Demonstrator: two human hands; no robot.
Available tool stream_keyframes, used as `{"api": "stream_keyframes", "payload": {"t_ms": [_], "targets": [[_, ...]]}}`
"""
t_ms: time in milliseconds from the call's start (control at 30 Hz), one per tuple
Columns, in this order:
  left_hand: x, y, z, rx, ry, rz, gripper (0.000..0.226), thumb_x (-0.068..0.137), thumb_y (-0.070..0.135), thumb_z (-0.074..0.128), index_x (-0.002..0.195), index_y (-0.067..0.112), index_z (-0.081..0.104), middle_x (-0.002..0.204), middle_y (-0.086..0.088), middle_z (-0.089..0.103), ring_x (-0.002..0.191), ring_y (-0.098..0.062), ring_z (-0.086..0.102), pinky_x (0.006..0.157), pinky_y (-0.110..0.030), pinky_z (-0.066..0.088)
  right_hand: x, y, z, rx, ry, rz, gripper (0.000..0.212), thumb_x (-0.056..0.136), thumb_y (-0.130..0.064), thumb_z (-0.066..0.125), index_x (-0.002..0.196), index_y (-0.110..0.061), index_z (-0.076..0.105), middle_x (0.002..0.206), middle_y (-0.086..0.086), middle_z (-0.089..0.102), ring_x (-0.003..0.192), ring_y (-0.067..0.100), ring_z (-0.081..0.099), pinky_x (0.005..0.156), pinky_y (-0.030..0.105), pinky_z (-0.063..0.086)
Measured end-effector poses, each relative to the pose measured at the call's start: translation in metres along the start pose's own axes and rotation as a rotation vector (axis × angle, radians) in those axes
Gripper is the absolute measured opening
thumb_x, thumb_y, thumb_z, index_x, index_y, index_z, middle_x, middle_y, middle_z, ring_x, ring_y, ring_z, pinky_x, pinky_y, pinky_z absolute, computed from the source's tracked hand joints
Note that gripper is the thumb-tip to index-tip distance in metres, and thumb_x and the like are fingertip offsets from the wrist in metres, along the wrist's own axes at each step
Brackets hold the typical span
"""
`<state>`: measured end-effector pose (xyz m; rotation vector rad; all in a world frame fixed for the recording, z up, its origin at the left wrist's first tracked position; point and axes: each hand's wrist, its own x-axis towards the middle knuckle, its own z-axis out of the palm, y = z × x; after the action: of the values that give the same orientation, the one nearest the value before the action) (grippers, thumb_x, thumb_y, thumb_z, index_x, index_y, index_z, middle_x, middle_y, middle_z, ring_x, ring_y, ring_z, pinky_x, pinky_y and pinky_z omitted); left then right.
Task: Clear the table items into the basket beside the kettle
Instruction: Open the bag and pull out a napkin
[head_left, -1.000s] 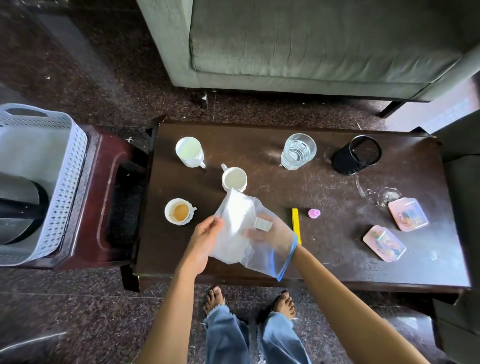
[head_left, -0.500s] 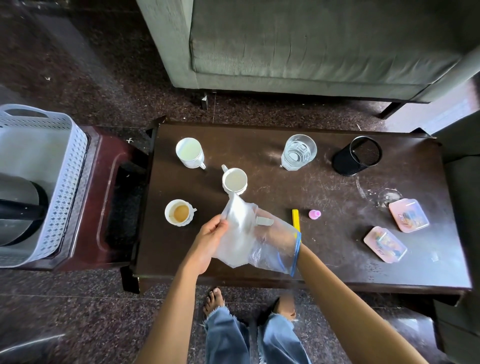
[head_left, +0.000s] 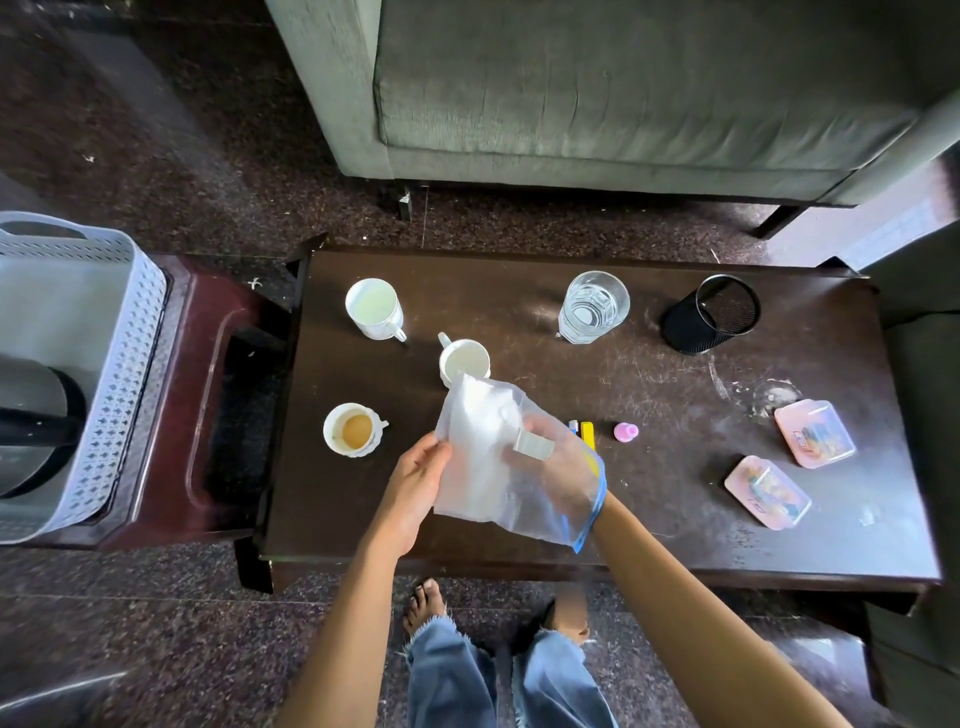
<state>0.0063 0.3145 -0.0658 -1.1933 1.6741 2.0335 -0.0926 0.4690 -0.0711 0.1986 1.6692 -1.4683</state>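
Note:
A clear plastic zip bag (head_left: 488, 457) with a blue rim hangs over the dark table (head_left: 649, 395). My left hand (head_left: 415, 480) pinches its left edge. My right hand (head_left: 550, 462) is inside the bag, seen through the plastic, holding a small pale block (head_left: 532, 446). On the table stand three white cups: one at the back left (head_left: 375, 309), one in the middle (head_left: 464, 362), one with brown liquid (head_left: 355, 430). A grey perforated basket (head_left: 124, 374) sits at far left on a red stool, with the kettle (head_left: 31, 421) in front of it.
A glass of water (head_left: 592, 306) and a black mesh pen cup (head_left: 711, 314) stand at the back. A yellow eraser (head_left: 587, 434), a pink cap (head_left: 625, 432) and two pink lidded boxes (head_left: 814, 434) (head_left: 767, 491) lie right. A grey sofa (head_left: 623, 88) is behind.
The bag has shifted a little between my hands and opened out again; my right hand stays inside it with the pale block. The items on the table have not moved.

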Motion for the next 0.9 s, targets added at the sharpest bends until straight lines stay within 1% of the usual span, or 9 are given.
{"api": "stream_keyframes", "payload": {"t_ms": [100, 200, 367, 433, 567, 700, 767, 833, 900], "targets": [[0.000, 0.002, 0.002, 0.002, 0.018, 0.049, 0.019, 0.096, 0.029, 0.051, 0.106, 0.042, 0.060, 0.112, 0.011, 0.065, 0.108, -0.011, 0.058, 0.091, -0.032, 0.050, -0.010, -0.003, 0.003, 0.195, -0.205, -0.003, 0.054, 0.086, -0.011, 0.071, 0.136, -0.017, 0.050, 0.127, 0.019, 0.058, 0.117, 0.040, 0.056, 0.097, 0.055, 0.049], [-0.002, 0.005, 0.002, -0.018, 0.029, 0.061, 0.014, 0.094, 0.030, 0.053, 0.102, 0.038, 0.061, 0.105, 0.009, 0.067, 0.102, -0.012, 0.061, 0.080, -0.024, 0.050, -0.011, -0.009, 0.005, 0.183, -0.271, -0.001, 0.055, 0.086, -0.010, 0.071, 0.136, -0.016, 0.048, 0.131, 0.026, 0.051, 0.122, 0.050, 0.048, 0.098, 0.069, 0.040], [-0.002, 0.008, 0.002, -0.034, 0.092, 0.040, 0.012, 0.090, 0.041, 0.055, 0.093, 0.033, 0.064, 0.101, 0.007, 0.068, 0.101, -0.016, 0.061, 0.084, -0.032, 0.052, -0.010, -0.010, 0.006, 0.240, -0.352, -0.003, 0.053, 0.095, -0.009, 0.059, 0.142, -0.023, 0.040, 0.138, 0.023, 0.046, 0.126, 0.047, 0.045, 0.098, 0.068, 0.039], [0.001, 0.009, 0.001, -0.043, 0.119, 0.038, 0.012, 0.090, 0.041, 0.056, 0.089, 0.034, 0.065, 0.101, 0.010, 0.068, 0.104, -0.015, 0.061, 0.093, -0.039, 0.051, -0.012, -0.014, 0.006, 0.275, -0.363, 0.004, 0.049, 0.096, -0.004, 0.055, 0.140, -0.022, 0.043, 0.129, 0.018, 0.053, 0.117, 0.038, 0.054, 0.092, 0.060, 0.047], [0.001, 0.011, -0.001, -0.034, 0.111, 0.056, 0.018, 0.093, 0.039, 0.052, 0.083, 0.034, 0.067, 0.097, 0.011, 0.068, 0.107, -0.018, 0.060, 0.099, -0.043, 0.046, -0.009, -0.024, 0.005, -0.049, -0.082, -0.018, 0.028, 0.083, -0.012, 0.072, 0.104, -0.021, 0.056, 0.096, -0.002, 0.062, 0.106, 0.024, 0.057, 0.098, 0.044, 0.048], [0.000, 0.012, -0.002, -0.018, -0.006, 0.087, 0.020, 0.093, 0.034, 0.053, 0.084, 0.041, 0.070, 0.100, 0.007, 0.065, 0.105, -0.012, 0.057, 0.103, -0.042, 0.043, -0.005, -0.017, 0.007, 0.058, -0.133, 0.027, 0.041, 0.085, -0.037, 0.069, 0.123, -0.022, 0.062, 0.122, 0.015, 0.061, 0.118, 0.033, 0.057, 0.100, 0.058, 0.043], [-0.001, 0.013, -0.004, -0.034, -0.084, 0.092, 0.013, 0.089, 0.038, 0.057, 0.095, 0.039, 0.068, 0.106, 0.006, 0.069, 0.107, -0.012, 0.061, 0.098, -0.040, 0.047, -0.006, -0.019, 0.008, 0.124, -0.145, 0.008, 0.036, 0.087, -0.038, 0.067, 0.120, -0.023, 0.065, 0.112, 0.011, 0.064, 0.108, 0.033, 0.063, 0.092, 0.056, 0.048], [-0.002, 0.016, -0.005, -0.044, -0.118, 0.091, 0.027, 0.082, 0.047, 0.060, 0.106, 0.036, 0.064, 0.109, 0.007, 0.071, 0.108, -0.014, 0.063, 0.093, -0.036, 0.052, -0.007, -0.019, 0.008, 0.123, -0.126, 0.006, 0.038, 0.076, -0.038, 0.078, 0.109, -0.022, 0.070, 0.099, 0.004, 0.069, 0.100, 0.028, 0.067, 0.086, 0.043, 0.055], [-0.001, 0.017, -0.003, -0.058, -0.081, 0.070, 0.029, 0.082, 0.048, 0.059, 0.105, 0.032, 0.063, 0.104, 0.007, 0.071, 0.104, -0.016, 0.065, 0.085, -0.032, 0.054, -0.007, -0.020, 0.007, -0.080, -0.100, -0.092, 0.041, 0.073, -0.025, 0.078, 0.110, -0.029, 0.063, 0.100, -0.009, 0.066, 0.098, 0.008, 0.066, 0.084, 0.018, 0.053]]}}
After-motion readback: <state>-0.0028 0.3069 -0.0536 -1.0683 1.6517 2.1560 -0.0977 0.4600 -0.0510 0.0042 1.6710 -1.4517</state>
